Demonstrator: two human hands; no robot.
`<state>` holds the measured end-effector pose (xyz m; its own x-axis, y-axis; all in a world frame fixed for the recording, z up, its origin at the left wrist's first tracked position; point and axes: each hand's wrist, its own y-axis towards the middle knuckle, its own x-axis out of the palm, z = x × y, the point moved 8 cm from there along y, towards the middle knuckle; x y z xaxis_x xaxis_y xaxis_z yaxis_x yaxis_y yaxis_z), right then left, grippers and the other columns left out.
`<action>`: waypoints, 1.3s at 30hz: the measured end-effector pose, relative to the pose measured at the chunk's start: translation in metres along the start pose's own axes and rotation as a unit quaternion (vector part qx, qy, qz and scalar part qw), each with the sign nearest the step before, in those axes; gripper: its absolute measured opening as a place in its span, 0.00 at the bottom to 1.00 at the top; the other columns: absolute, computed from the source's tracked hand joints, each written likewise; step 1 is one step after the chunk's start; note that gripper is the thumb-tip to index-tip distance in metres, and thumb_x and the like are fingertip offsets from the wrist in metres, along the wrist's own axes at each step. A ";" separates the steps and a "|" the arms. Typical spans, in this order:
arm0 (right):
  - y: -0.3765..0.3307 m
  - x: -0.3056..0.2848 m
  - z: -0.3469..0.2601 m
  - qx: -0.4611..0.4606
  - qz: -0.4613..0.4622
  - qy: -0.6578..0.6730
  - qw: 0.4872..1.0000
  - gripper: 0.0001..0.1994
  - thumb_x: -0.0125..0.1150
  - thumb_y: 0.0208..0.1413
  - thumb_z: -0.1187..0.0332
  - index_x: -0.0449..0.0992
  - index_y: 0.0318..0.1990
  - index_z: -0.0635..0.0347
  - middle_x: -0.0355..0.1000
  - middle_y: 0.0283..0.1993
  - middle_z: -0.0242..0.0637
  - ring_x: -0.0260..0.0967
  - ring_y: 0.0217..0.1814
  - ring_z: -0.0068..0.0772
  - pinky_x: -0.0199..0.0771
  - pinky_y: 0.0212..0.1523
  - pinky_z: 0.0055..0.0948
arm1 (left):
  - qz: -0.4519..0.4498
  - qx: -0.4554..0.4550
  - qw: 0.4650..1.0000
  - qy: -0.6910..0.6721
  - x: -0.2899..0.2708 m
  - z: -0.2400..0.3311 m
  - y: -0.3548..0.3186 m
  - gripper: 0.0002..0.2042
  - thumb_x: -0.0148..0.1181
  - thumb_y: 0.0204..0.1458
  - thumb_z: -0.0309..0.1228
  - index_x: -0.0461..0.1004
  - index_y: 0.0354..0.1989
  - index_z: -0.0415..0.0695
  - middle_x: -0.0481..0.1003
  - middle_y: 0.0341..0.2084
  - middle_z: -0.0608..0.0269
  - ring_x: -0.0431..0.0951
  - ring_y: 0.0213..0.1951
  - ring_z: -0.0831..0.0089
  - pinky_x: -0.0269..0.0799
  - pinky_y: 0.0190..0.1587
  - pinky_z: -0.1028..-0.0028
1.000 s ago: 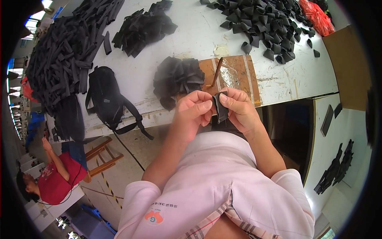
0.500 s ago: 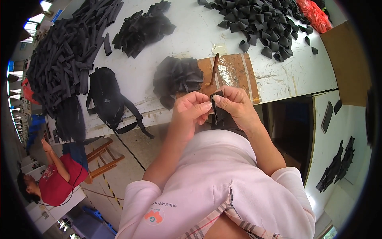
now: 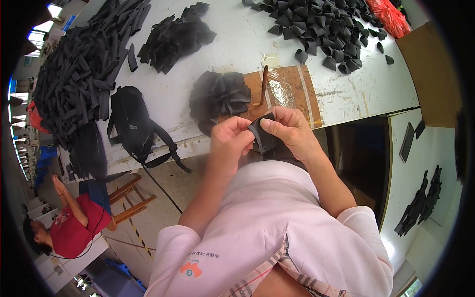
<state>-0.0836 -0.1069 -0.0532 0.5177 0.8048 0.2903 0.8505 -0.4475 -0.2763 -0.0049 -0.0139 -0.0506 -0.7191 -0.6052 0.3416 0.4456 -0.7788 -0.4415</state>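
Both hands hold a small black fabric piece [image 3: 263, 138] just off the table's near edge, in front of my body. My left hand [image 3: 231, 136] pinches its left edge between thumb and fingertips. My right hand [image 3: 291, 129] grips its upper right part, thumb on top. A paler grey strip shows along the fabric's left side. Just beyond my hands lies a brown board [image 3: 292, 91] with shiny tape on it, and a thin brown upright tool [image 3: 264, 81] stands on it. To the left of the board is a heap of black fabric pieces [image 3: 220, 96].
Black strips [image 3: 74, 69] pile up at the far left, with another black heap [image 3: 175, 39] beside them. Folded black loops [image 3: 316, 27] cover the far right, near a red plastic bag [image 3: 388, 17]. A black bag with straps [image 3: 133, 123] lies left. A person in red [image 3: 81, 222] sits at lower left.
The fabric piece has turned and spread, so its flat face and grey edge strip now show. My left hand has shifted slightly left, while the right stays nearly in place.
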 end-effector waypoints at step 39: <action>0.029 0.020 -0.112 -0.084 -0.065 -0.011 0.994 0.15 0.51 0.55 0.58 0.67 0.23 0.59 0.55 0.18 0.20 0.48 0.19 0.11 0.49 0.18 0.14 | -0.214 -0.023 0.859 -0.465 0.058 0.080 0.016 0.08 0.43 0.49 0.20 0.67 0.37 0.37 0.72 0.22 0.57 0.52 0.05 0.87 0.46 0.06 0.86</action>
<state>-0.0387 -0.1475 0.0470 0.4014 0.8676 0.2934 0.9147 -0.3962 -0.0797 0.0032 -0.0749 0.0291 -0.0659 -0.1521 0.9862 0.2106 -0.9682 -0.1352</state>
